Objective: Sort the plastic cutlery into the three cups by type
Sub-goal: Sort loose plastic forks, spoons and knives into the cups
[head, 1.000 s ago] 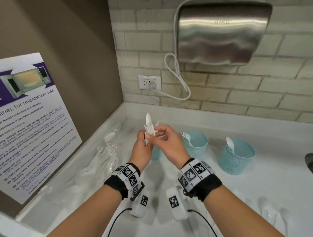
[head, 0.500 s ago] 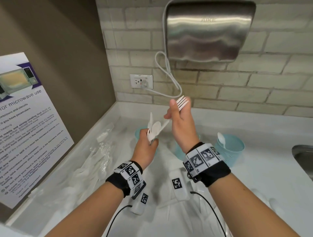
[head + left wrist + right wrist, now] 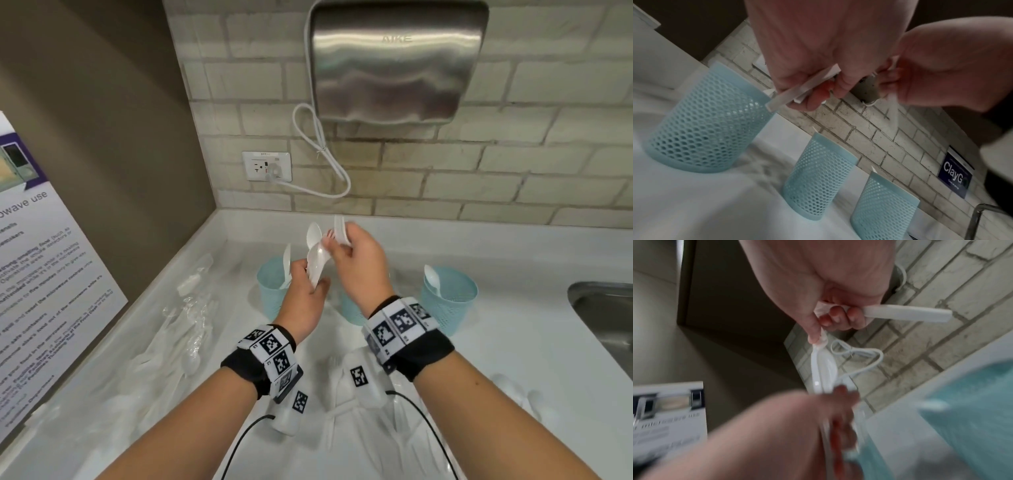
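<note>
My left hand (image 3: 312,285) grips a bundle of white plastic spoons (image 3: 317,257) by their handles (image 3: 803,88), bowls pointing up. My right hand (image 3: 337,245) keeps a white fork (image 3: 339,229) tucked under its curled fingers, its handle (image 3: 906,315) sticking out. That hand's thumb and forefinger pinch the top of a spoon (image 3: 824,369) in the bundle. Behind the hands stand three teal mesh cups: the left cup (image 3: 272,291) holds a knife, the middle cup (image 3: 351,313) is mostly hidden, the right cup (image 3: 450,301) holds a spoon (image 3: 431,279).
Loose white cutlery (image 3: 363,431) lies on the white counter (image 3: 513,342) below my wrists. Clear plastic wrappers (image 3: 193,308) lie along the left wall. A steel sink (image 3: 606,308) is at the right edge. A hand dryer (image 3: 397,61) hangs on the brick wall.
My right hand, raised with the fork half a second ago, has come back down to the bundle and now pinches a spoon. The left hand has kept its grip on the spoons.
</note>
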`<state>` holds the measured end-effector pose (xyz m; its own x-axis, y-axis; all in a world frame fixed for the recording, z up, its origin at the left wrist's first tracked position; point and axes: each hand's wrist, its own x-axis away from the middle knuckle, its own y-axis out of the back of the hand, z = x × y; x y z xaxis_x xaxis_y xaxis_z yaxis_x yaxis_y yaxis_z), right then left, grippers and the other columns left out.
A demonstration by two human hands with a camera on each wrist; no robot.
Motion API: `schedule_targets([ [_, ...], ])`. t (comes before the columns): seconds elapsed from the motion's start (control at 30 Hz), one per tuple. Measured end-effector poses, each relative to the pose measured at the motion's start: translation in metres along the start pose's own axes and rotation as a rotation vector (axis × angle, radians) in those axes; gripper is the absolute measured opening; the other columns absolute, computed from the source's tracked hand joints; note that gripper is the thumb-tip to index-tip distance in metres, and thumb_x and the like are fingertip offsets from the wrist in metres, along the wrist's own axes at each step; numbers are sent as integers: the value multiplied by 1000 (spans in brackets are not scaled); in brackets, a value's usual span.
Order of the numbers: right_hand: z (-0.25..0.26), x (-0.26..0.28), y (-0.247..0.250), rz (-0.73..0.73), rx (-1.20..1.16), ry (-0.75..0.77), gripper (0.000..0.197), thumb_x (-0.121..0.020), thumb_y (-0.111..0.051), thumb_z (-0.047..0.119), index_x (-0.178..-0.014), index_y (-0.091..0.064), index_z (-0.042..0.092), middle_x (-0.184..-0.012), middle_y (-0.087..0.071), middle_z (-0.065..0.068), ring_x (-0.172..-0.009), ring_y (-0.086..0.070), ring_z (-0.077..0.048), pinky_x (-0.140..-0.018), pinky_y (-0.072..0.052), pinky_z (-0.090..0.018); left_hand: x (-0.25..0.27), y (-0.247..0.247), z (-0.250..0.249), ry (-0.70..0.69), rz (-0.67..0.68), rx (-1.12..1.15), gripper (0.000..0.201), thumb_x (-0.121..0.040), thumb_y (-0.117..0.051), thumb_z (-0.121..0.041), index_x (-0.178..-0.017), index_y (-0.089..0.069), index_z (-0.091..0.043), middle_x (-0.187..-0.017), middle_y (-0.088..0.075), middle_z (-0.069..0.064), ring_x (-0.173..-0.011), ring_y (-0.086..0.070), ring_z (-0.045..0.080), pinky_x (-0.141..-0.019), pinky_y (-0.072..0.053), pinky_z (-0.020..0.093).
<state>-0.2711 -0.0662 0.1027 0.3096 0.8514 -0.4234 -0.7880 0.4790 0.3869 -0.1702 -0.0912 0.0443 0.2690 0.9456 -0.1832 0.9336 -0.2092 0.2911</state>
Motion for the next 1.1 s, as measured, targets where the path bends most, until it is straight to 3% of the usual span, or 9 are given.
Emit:
schedule_targets([
  [0.2,21,-33,59,-223,-10,151,17,-97,-45,25,-100,-55,13,-86,-61,3,-78,-56,-14,-72,-44,-30,-4,-6,8,63,-1,59,21,-98,-45,-18,-115,-33,-14,-79,-39,-5,-72,-40,14,-62,-39,16],
  [0.33,-23,-35,52,-87,233,66,20,-98,-43,28,-102,-55,13,-93,-66,-11,-86,-60,-29,-75,-49,-39,-5,-14,15,95,14,157,28,-93,-41,-13,-121,-45,-19,-83,-41,-5,-85,-36,17,-80,-32,30],
  [0.47,-66,-22,35,78,203,-45,21,-95,-47,29,-112,-55,20,-110,-63,-9,-89,-57,-21,-87,-48,-38,-3,-22,16,30,26,101,36,-97,-33,-2,-107,-45,-35,-104,-49,3,-90,-42,16,-85,-34,28],
  [0.53,-67,-22,36,52,105,-90,29,-97,-41,34,-118,-54,19,-114,-59,-9,-98,-56,-22,-93,-44,-37,-2,-21,16,-12,36,63,34,-99,-32,-4,-99,-44,-37,-104,-50,5,-87,-44,13,-82,-38,23],
  [0.6,-57,-26,39,-17,-6,-87,34,-101,-32,33,-116,-58,17,-110,-55,-3,-110,-50,-24,-99,-36,-34,-1,-21,17,-26,62,86,31,-101,-30,-6,-111,-43,-32,-98,-50,1,-79,-45,7,-71,-41,13],
  [0.7,-44,-31,43,-80,-9,-70,38,-102,-27,33,-122,-59,29,-107,-45,-1,-108,-35,-18,-101,-23,-27,-1,-20,19,-16,70,161,31,-102,-28,-7,-124,-43,-25,-87,-50,-1,-67,-44,8,-62,-43,12],
  [0.9,-67,-24,33,63,43,-237,37,-99,-37,36,-133,-51,28,-122,-46,-14,-125,-39,-29,-107,-25,-31,6,-20,17,22,114,231,22,-103,-32,-14,-117,-44,-26,-82,-54,7,-49,-49,6,-55,-49,19],
  [1.0,-67,-9,34,74,142,-330,57,-91,-41,58,-139,-44,28,-135,-40,-7,-130,-27,-26,-111,-21,-38,11,-22,14,36,139,226,20,-103,-32,-18,-121,-42,-19,-80,-56,6,-49,-50,8,-55,-50,22],
  [1.1,-58,8,38,152,-27,-297,60,-81,-57,61,-129,-53,27,-124,-43,1,-122,-33,-18,-104,-33,-32,16,-28,9,57,202,196,21,-103,-33,-23,-122,-41,-20,-80,-60,4,-53,-55,14,-61,-54,30],
])
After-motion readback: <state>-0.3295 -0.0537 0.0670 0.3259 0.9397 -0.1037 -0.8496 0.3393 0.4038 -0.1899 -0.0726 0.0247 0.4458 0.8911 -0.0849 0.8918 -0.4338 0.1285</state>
